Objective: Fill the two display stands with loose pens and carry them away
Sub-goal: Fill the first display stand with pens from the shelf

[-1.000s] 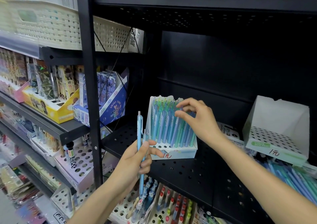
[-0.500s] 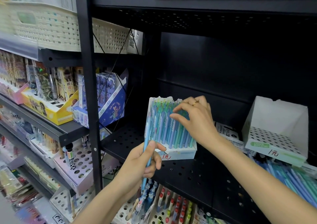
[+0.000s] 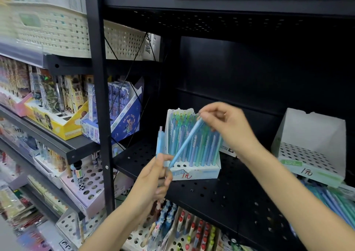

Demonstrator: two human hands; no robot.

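A white display stand (image 3: 196, 172), nearly full of blue and green pens, sits on the black perforated shelf (image 3: 221, 195). My right hand (image 3: 226, 123) pinches the top end of a light blue pen (image 3: 185, 143) that slants across the front of the stand. Its lower end reaches my left hand (image 3: 155, 179), which grips another blue pen (image 3: 159, 141) upright beside the stand's left edge. A second white stand (image 3: 311, 150) sits empty at the right. Loose blue and green pens (image 3: 338, 202) lie below it at the right edge.
A black upright post (image 3: 98, 97) stands left of the shelf. Boxes of stationery fill the left shelves, among them a blue carton (image 3: 124, 120) and a yellow one (image 3: 55, 123). Pen racks (image 3: 188, 231) stand on the shelf below. A cream basket (image 3: 57, 33) sits overhead.
My right hand left the pens in the stand and now pinches a pen at its top. My left hand rose slightly, and one pen now slants between both hands.
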